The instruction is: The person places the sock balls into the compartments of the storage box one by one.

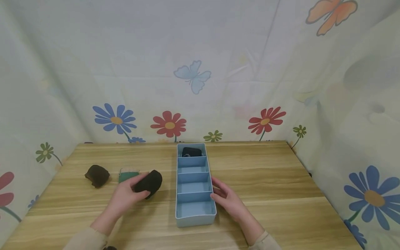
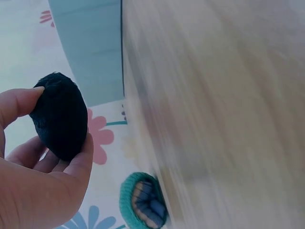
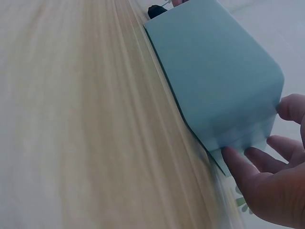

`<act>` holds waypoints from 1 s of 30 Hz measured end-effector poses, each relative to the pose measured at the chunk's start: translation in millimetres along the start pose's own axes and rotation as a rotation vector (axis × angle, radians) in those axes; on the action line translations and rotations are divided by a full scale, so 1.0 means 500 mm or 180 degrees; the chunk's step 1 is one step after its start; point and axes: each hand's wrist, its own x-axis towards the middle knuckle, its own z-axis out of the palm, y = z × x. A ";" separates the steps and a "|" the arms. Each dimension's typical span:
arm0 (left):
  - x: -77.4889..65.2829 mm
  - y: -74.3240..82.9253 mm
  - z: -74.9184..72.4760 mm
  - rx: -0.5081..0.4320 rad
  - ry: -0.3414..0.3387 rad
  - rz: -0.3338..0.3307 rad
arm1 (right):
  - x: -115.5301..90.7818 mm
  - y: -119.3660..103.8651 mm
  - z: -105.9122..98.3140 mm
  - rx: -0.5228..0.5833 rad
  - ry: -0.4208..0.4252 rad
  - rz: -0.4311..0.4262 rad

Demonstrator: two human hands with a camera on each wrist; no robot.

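My left hand point(image 1: 126, 191) holds a black rolled-up sock point(image 1: 151, 183) above the table, left of a light blue box point(image 1: 196, 220). In the left wrist view, the thumb and fingers grip the sock point(image 2: 61, 117) from opposite sides. A green rolled-up sock point(image 1: 127, 175) lies just behind that hand, its ribbed cuff point(image 2: 127, 200) showing around striped fabric in the left wrist view. My right hand point(image 1: 229, 199) rests spread fingertips against the box's right side. Dividers split the box into compartments, and a black bundle point(image 1: 191, 152) sits in the farthest one.
A dark brown rolled bundle point(image 1: 97, 175) lies on the wooden table point(image 1: 265, 173) at far left. Part of another dark thing point(image 1: 110, 248) shows at the bottom edge by the left sleeve. A flower-printed cloth point(image 1: 234, 104) hangs behind the table and along its sides.
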 end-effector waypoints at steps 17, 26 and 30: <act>0.039 0.068 0.018 -0.0029 -0.0035 0.0055 | 0.000 -0.004 0.002 -0.0023 0.0080 -0.0065; 0.070 0.094 0.033 -0.0132 -0.0021 0.0109 | -0.001 -0.004 0.002 -0.0087 0.0099 -0.0098; 0.082 0.101 0.044 -0.0203 -0.0010 0.0092 | -0.001 -0.003 0.002 -0.0126 0.0106 -0.0089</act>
